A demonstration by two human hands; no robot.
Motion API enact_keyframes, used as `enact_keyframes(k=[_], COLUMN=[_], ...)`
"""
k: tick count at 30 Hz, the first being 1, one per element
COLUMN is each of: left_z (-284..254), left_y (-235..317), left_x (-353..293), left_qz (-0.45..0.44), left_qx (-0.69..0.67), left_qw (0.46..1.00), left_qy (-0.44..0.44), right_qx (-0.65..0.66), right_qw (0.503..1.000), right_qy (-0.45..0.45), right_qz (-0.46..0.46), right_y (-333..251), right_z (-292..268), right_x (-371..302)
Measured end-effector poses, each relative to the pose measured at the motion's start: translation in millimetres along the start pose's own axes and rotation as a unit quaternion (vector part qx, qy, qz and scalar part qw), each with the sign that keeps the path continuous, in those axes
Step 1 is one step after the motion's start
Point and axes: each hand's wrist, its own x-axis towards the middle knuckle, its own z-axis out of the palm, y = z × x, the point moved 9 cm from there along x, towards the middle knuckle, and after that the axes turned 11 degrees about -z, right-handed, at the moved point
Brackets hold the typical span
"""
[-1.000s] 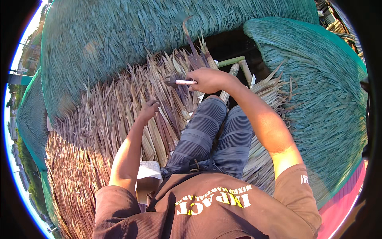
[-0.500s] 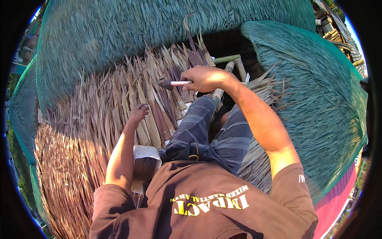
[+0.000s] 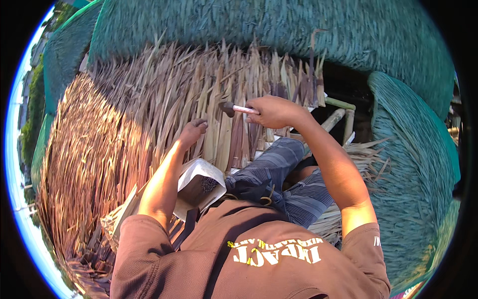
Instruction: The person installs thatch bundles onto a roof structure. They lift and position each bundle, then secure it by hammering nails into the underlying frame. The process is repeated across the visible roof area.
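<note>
the right hand (image 3: 273, 110), a little above the middle of the frame, was clenched around the pale handle of a small hammer with a dark metal head (image 3: 234, 108). the hammer lay roughly level, its head pointing toward the left of the frame and held just over the dry brown palm-leaf thatch (image 3: 149, 114) that filled the centre and left of the picture. whether the head touched the leaves cannot be told.

the left hand (image 3: 193, 130) was lower and to the left of the hammer head, near it but apart. its fingers were curled down against the thatch strips, pressing or pinching them; whether anything small sat between the fingertips cannot be told.

just below that forearm, left of centre in the lower half, an open white bag with dark small pieces inside (image 3: 199, 183) rested by the person's waist. the person wore a brown short-sleeved shirt with pale lettering (image 3: 259, 259) at the bottom of the frame and blue-grey striped shorts (image 3: 279, 174) near the centre.

a green-tinted thatched roof surface (image 3: 298, 35) curved across the top and down the right side. in a dark gap at the upper right, pale bamboo poles (image 3: 338, 112) showed just beyond the right wrist.
</note>
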Motion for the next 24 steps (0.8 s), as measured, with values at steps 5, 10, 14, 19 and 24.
enact_keyframes(k=[5, 10, 14, 19, 24], left_z=[-102.2, -124.7, -114.9, -184.3, -225.1], left_y=[-33.9, -75.1, -39.4, -60.3, -271.9], left_x=[-94.2, -142.5, -179.2, -350.4, -475.6], left_qz=[0.035, 0.039, 0.121, 0.07, -0.276], left_qx=[0.115, 0.002, 0.026, 0.48, 0.116], left_qw=[0.968, 0.951, 0.925, 0.668, 0.499], left_qy=[0.219, 0.305, 0.359, 0.565, 0.813], right_qx=[-0.042, -0.002, 0.027, 0.059, 0.159], right_qw=[0.988, 0.96, 0.966, 0.982, 0.969], right_qy=[-0.035, -0.094, -0.105, -0.045, -0.041], right_qz=[-0.142, -0.264, -0.234, -0.171, -0.184], right_y=[-79.0, -166.6, -153.5, -81.3, -96.8], right_z=[31.9, 70.1, 69.8, 51.7, 61.7], right_x=[60.7, 81.5, 65.2, 71.3, 97.3])
